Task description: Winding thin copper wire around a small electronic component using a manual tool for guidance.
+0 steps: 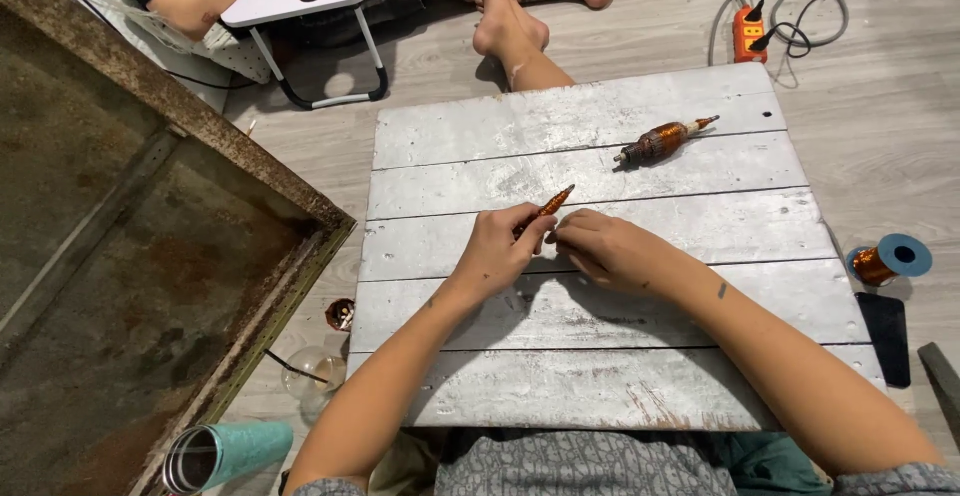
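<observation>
Seen from above, a person's two bare hands meet at the centre of the frame over a whitewashed plank worktop [600, 386]. The left hand [495, 251] pinches a thin copper-wound spindle [548, 206] between thumb and fingers, its tip pointing toward the upper right. The right hand [605, 249] touches the spindle's lower end, fingers pressed together. A thicker copper-wound coil [660, 141] lies apart on the worktop, upper right. On the floor sit a blue spool of copper wire [888, 259] at the right edge and a teal tumbler [225, 453] at lower left.
</observation>
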